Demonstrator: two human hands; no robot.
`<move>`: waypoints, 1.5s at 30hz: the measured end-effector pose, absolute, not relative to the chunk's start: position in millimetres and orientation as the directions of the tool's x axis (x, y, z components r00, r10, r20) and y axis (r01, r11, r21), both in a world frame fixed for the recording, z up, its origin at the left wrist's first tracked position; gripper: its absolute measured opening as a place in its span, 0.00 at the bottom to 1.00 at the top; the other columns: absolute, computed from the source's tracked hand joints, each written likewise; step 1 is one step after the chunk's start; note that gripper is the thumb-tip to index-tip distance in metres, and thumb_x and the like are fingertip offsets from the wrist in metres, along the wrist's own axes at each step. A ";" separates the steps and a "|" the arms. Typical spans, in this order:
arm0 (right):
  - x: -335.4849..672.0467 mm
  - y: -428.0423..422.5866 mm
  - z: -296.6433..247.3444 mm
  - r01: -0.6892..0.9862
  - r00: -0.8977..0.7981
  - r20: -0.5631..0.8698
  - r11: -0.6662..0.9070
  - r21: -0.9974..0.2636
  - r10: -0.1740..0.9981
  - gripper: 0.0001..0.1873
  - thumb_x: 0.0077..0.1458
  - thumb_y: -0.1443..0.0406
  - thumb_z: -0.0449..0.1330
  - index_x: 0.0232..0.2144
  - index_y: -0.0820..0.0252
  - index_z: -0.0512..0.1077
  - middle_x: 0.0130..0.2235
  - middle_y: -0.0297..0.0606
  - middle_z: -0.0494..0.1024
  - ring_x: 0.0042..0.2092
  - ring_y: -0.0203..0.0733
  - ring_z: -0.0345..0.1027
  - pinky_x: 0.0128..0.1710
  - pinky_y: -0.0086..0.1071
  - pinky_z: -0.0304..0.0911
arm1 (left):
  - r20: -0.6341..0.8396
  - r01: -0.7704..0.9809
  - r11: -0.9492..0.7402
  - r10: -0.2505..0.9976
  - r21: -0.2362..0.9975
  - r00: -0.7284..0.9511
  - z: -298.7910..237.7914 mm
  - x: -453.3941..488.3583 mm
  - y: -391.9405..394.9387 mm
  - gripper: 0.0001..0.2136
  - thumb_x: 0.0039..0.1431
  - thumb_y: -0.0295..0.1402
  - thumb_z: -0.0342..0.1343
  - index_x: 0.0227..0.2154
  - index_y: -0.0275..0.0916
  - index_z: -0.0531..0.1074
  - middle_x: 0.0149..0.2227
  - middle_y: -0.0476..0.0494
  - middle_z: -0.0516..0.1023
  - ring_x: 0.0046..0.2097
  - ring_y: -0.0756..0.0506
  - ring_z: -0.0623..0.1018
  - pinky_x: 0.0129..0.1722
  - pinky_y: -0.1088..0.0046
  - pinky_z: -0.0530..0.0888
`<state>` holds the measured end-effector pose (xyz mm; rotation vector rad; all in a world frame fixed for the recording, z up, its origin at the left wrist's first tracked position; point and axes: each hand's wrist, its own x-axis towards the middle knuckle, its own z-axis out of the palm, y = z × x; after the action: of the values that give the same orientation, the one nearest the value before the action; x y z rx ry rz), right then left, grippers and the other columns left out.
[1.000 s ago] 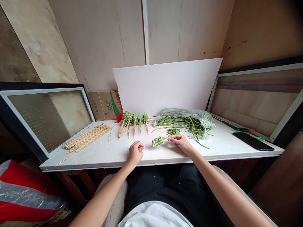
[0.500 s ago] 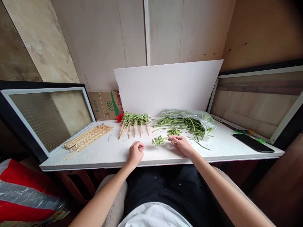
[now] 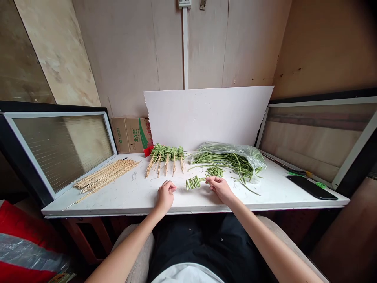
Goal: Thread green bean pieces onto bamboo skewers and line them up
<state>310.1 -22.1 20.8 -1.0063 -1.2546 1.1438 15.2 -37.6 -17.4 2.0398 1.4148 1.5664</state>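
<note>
My left hand (image 3: 165, 195) pinches the bare end of a thin bamboo skewer that carries a row of short green bean pieces (image 3: 193, 182). Its fingers are curled closed above the white table (image 3: 132, 196). My right hand (image 3: 218, 186) is at the skewer's other end, fingers pinched on a green bean piece right of the threaded row. A small heap of cut bean pieces (image 3: 215, 171) lies just behind the right hand.
Finished bean skewers (image 3: 166, 155) lie in a row at the back. Loose bamboo skewers (image 3: 104, 177) are piled at the left. A plastic bag of long green beans (image 3: 232, 157) sits at the right, a black phone (image 3: 312, 187) further right. A cardboard box (image 3: 131, 133) stands behind.
The camera has tilted up a little, so the table sits lower in view. Both hands and the skewer have shifted slightly left and toward me, still holding it.
</note>
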 end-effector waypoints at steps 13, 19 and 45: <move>297.8 -28.4 19.5 0.017 -0.089 0.212 0.215 -0.977 0.973 0.24 0.42 0.46 0.75 0.25 0.60 0.79 0.32 0.40 0.82 0.29 0.38 0.67 0.32 0.33 0.62 | 0.632 0.525 -0.547 0.775 0.652 0.022 -14.9 19.8 -40.7 0.10 0.56 0.18 0.50 0.28 0.40 0.69 0.32 0.48 0.74 0.36 0.46 0.77 0.38 0.73 0.71; 286.8 -33.6 23.0 0.024 -0.063 0.177 0.179 -0.984 0.982 0.24 0.46 0.45 0.73 0.31 0.59 0.82 0.36 0.41 0.83 0.33 0.42 0.71 0.33 0.34 0.64 | 0.618 0.529 -0.499 0.783 0.686 -0.064 -15.5 20.3 -37.1 0.09 0.59 0.20 0.51 0.28 0.40 0.69 0.32 0.47 0.75 0.35 0.46 0.77 0.37 0.72 0.71; 324.2 -11.8 -3.9 0.887 -0.356 0.488 0.452 -0.091 0.797 0.22 0.67 0.63 0.49 0.58 0.55 0.74 0.52 0.50 0.77 0.54 0.60 0.66 0.53 0.52 0.66 | 0.638 0.538 -0.504 0.765 0.676 -0.085 -15.0 23.7 -40.1 0.14 0.56 0.12 0.51 0.30 0.39 0.70 0.35 0.47 0.74 0.38 0.46 0.76 0.39 0.72 0.71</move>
<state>324.2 -11.8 -3.9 -1.4102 -2.2396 -0.2593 23.7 -40.1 -15.0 1.9727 1.4379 1.6300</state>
